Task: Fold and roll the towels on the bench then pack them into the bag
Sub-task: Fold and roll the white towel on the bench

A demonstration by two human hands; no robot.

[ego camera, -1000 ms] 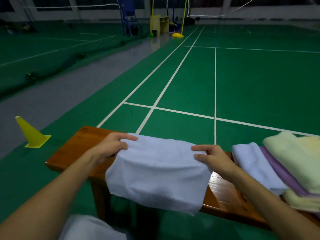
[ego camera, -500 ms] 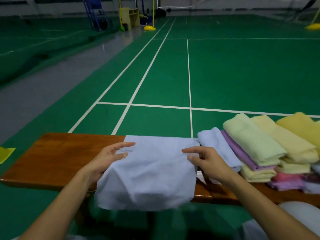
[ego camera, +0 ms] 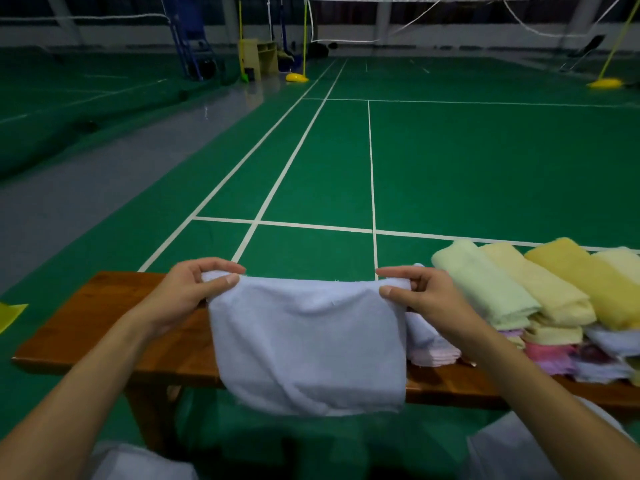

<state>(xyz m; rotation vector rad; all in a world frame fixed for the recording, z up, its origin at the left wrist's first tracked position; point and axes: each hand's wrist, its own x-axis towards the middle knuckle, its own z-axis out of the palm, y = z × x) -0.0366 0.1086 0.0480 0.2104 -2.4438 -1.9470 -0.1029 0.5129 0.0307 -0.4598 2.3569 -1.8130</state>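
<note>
A pale blue towel [ego camera: 308, 344] hangs in front of me over the near edge of the wooden bench [ego camera: 104, 327]. My left hand [ego camera: 183, 292] pinches its top left corner between thumb and fingers. My right hand [ego camera: 422, 296] pinches the top right corner the same way. The top edge is stretched level between both hands, above the bench. A pile of folded towels [ego camera: 540, 296] in green, yellow, pink, purple and pale blue lies on the bench to the right. No bag is in view.
Green court floor [ego camera: 450, 168] with white lines stretches beyond the bench. A yellow cone's edge [ego camera: 10, 313] shows at the far left. Net posts with yellow bases [ego camera: 296, 77] stand far back. My knees in light trousers [ego camera: 512, 448] are below the bench.
Both hands have lifted the towel's top edge off the bench and pulled it taut, now pinching the corners. The view has shifted right and up, showing more of the towel pile.
</note>
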